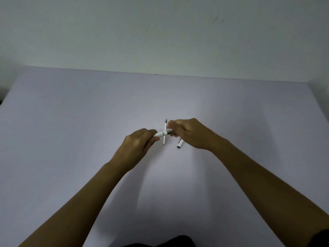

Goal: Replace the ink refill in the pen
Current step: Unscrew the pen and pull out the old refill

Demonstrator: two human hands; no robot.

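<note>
Pale bench (71, 139): left hand (137, 145) fingers are pinching the pen barrel (161, 134), right hand (192, 133) fingers, blurred, are apparently gripping its tip, spare refill (165, 132) lying beneath, cap (180, 144) just right; unscrewing probably next.

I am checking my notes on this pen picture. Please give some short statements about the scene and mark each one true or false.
1. The left hand holds the white pen barrel. True.
2. The cap is on the pen. False: it lies on the table, under the right hand.
3. A thin refill lies on the table behind the barrel. True.
4. The refill points left to right. False: its dark tip points away from the person.
5. The right hand is at the barrel's front end. True.
</note>
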